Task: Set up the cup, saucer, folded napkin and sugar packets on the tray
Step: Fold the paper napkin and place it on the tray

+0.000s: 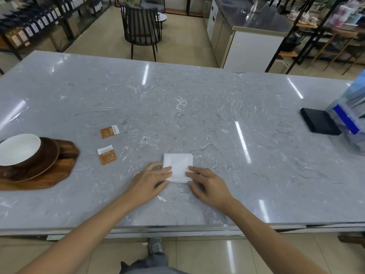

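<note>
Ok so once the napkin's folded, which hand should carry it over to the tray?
Probably the left hand. The wooden tray sits at the far left of the counter, on that hand's side, and its fingers already rest on the folded napkin. The right hand would have to cross over.

napkin [178,165]: white, folded square, flat, near centre
sugar packets: 2, orange-white, far one [109,132], near one [106,154], flat, left of napkin
cup [19,149]: white inside, on brown saucer [46,162]
tray [57,173]: wooden, far left
</note>
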`<state>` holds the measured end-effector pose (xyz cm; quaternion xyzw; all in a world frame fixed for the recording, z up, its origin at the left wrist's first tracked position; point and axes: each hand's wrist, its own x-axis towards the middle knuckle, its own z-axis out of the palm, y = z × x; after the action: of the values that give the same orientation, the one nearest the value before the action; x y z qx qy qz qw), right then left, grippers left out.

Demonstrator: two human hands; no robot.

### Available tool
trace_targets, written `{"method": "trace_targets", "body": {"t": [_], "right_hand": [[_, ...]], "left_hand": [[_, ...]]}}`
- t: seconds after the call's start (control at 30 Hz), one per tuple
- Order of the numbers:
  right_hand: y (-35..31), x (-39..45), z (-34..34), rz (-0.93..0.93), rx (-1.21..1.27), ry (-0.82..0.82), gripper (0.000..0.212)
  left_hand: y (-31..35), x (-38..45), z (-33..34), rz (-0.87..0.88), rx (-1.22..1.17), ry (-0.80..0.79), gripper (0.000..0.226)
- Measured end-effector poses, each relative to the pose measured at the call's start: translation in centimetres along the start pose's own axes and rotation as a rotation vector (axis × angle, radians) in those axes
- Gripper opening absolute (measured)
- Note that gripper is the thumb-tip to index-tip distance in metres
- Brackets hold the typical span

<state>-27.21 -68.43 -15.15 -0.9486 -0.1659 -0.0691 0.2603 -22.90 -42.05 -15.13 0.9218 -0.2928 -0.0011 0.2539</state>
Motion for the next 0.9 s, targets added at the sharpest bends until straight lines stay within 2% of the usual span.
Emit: {"method": "trace_targets", "body": {"t": [0.17, 0.23, 0.37, 0.47, 0.7, 0.9], "right_hand": [[-1.4, 0.7, 0.3, 0.066, 0.005, 0.109, 0.036], [-2.3, 2.4, 0.5, 0.099, -0.022, 0.149, 0.038], [-2.9, 5.9, 1.8, 0.169, -0.147, 0.042, 0.050], [-1.9, 6.0, 3.2, 0.222, -0.206, -0.061, 0.057], [-0.9, 5.2, 4.8, 0.270, -0.241, -0.042, 0.064], [-1.0, 5.8, 4.4, 0.282, -0.223, -0.118, 0.064]], "left_hand": [[0.9, 1.1, -0.1, 0.009, 0.000, 0.125, 0.023], [1.6, 2.6, -0.3, 0.019, 0.046, 0.143, 0.031], [2.1, 5.1, 0.4, -0.067, 0.162, -0.040, 0.055], [1.2, 5.0, 1.5, -0.138, 0.249, -0.156, 0.062], [0.3, 4.7, 2.6, -0.149, 0.322, -0.165, 0.068], [0.4, 5.0, 2.4, -0.160, 0.300, -0.211, 0.068]]}}
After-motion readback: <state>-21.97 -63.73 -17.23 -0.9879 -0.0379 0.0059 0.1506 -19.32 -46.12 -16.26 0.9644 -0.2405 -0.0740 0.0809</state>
